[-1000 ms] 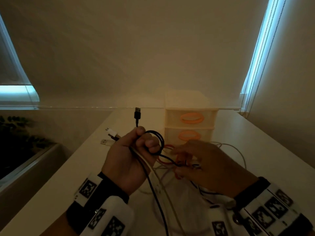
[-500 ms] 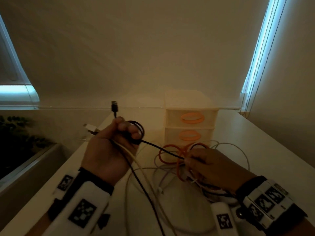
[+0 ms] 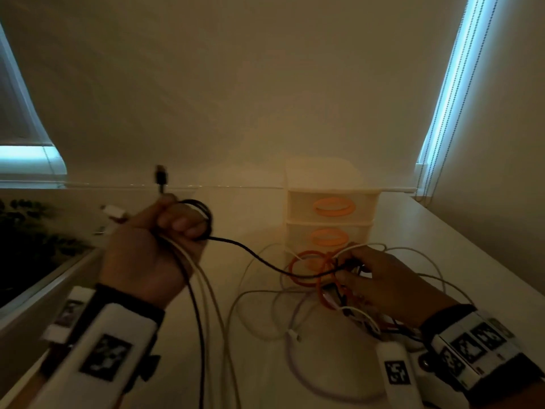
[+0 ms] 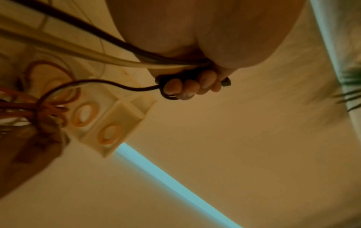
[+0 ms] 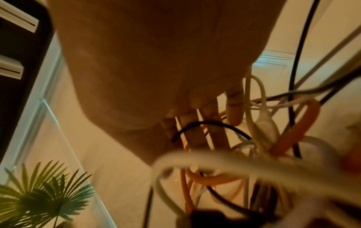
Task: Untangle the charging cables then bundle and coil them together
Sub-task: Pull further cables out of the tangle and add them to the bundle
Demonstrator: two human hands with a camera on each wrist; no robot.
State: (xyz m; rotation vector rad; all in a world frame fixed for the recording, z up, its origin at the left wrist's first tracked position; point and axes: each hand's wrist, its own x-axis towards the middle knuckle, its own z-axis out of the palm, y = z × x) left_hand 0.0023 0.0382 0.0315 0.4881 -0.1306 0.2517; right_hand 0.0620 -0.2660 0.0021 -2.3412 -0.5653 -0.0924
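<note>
My left hand is raised over the table's left side and grips a black cable and white cables. The black one loops round its fingers, with its USB plug sticking up. White plugs poke out to the left. From that loop the black cable runs right into a tangle of orange, white and black cables. My right hand rests in this tangle with straight fingers threaded among the strands.
A small cream drawer unit with orange handles stands just behind the tangle. Loose white cable loops lie on the white table. A plant sits beyond the table's left edge. Window blinds hang left and right.
My left hand has pulled away to the left with the black loop, drawing the black cable taut out of the tangle. My right hand has stayed on the tangle by the drawers.
</note>
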